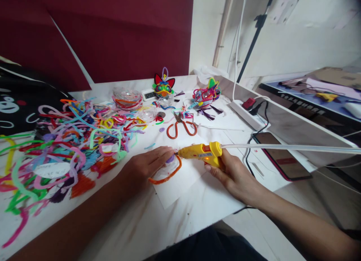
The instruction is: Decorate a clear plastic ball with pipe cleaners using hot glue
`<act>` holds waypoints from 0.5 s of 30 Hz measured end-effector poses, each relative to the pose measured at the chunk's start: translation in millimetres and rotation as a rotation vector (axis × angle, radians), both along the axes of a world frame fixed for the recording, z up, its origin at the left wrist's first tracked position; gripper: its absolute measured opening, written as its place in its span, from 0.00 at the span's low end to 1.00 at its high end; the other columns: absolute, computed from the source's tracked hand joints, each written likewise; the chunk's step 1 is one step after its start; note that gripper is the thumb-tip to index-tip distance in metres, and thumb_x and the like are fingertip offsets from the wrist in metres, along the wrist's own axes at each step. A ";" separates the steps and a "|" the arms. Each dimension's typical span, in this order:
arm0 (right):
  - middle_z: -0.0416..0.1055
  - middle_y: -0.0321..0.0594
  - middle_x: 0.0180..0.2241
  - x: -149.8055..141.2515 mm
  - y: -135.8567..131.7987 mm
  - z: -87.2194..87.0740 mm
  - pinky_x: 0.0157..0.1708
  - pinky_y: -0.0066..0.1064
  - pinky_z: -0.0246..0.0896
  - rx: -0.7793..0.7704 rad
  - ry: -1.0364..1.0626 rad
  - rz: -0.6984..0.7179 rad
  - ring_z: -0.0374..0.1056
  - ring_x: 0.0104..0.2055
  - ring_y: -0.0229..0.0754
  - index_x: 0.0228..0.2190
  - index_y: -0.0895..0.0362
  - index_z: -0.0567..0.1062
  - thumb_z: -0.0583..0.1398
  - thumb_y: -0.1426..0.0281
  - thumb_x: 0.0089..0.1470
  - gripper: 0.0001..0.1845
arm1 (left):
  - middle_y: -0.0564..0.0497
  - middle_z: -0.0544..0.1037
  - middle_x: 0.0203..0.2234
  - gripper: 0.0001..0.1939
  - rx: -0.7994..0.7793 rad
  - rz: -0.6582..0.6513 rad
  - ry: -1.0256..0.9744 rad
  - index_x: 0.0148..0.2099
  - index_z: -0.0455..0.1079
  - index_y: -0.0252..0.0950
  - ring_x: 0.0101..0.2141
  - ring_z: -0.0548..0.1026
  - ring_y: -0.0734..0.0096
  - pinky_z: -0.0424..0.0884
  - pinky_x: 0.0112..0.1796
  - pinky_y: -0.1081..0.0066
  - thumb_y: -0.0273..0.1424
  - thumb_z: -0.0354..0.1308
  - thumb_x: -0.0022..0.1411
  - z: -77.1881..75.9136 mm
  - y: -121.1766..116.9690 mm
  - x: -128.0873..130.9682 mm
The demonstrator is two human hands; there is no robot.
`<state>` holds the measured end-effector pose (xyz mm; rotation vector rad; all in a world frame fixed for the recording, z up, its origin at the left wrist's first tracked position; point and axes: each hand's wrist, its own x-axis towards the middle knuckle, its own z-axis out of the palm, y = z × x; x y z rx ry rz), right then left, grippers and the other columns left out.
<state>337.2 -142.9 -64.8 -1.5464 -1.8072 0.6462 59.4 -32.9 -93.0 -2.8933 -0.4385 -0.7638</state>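
Observation:
My right hand (231, 172) is wrapped round the handle of a yellow hot glue gun (199, 151). A long translucent glue stick (267, 146) runs out of its back to the right. The nozzle points left and meets, or nearly meets, the edge of a clear plastic piece (162, 173). An orange pipe cleaner (169, 177) curves along that piece's rim, and a purple bit (170, 158) sits near its top. My left hand (153, 160) grips the plastic piece from the left, its thumb hidden. Under the piece lies a white paper sheet (172, 195).
Orange-handled scissors or snips (180, 126) lie beyond the hands. A heap of coloured pipe cleaners (70, 140) covers the left side. Two colourful ornaments (164, 88) stand at the back. At right are a power strip (248, 114), a phone (283, 155) and a black cable (248, 157).

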 end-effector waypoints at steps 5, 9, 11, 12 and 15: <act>0.67 0.35 0.27 0.1 1.5 -2.6 0.24 0.31 0.53 -0.052 0.055 -0.004 0.60 0.26 0.39 0.35 0.53 0.63 0.56 0.64 0.61 0.07 | 0.42 0.71 0.59 0.25 0.009 0.004 0.013 0.65 0.57 0.31 0.60 0.67 0.67 0.68 0.60 0.65 0.20 0.50 0.68 -0.6 0.4 -1.3; 0.72 0.41 0.36 4.4 4.0 -0.3 0.27 0.31 0.58 -0.101 0.196 -0.001 0.65 0.31 0.41 0.42 0.55 0.66 0.58 0.60 0.60 0.13 | 0.41 0.70 0.60 0.25 0.008 0.009 0.024 0.66 0.55 0.33 0.60 0.67 0.65 0.69 0.60 0.63 0.21 0.49 0.69 -3.7 1.9 -2.8; 0.72 0.41 0.36 7.7 7.9 4.6 0.26 0.30 0.59 -0.126 0.300 -0.009 0.65 0.30 0.39 0.43 0.55 0.67 0.60 0.61 0.58 0.15 | 0.41 0.69 0.60 0.26 0.004 0.014 0.026 0.67 0.55 0.33 0.60 0.67 0.65 0.68 0.60 0.63 0.20 0.49 0.69 -5.0 2.4 -3.1; 0.72 0.40 0.35 9.4 11.0 7.7 0.24 0.30 0.59 -0.149 0.348 -0.019 0.65 0.28 0.38 0.42 0.55 0.67 0.61 0.61 0.56 0.15 | 0.41 0.70 0.60 0.26 0.003 0.013 0.027 0.67 0.55 0.33 0.60 0.67 0.65 0.68 0.60 0.63 0.20 0.49 0.69 -5.4 2.5 -3.1; 0.67 0.34 0.26 13.9 26.0 16.6 0.19 0.27 0.57 -0.240 0.439 -0.083 0.63 0.21 0.35 0.37 0.57 0.68 0.64 0.61 0.51 0.16 | 0.41 0.70 0.59 0.25 0.013 0.008 0.023 0.66 0.56 0.32 0.60 0.67 0.64 0.68 0.60 0.63 0.20 0.49 0.68 -5.3 2.5 -2.7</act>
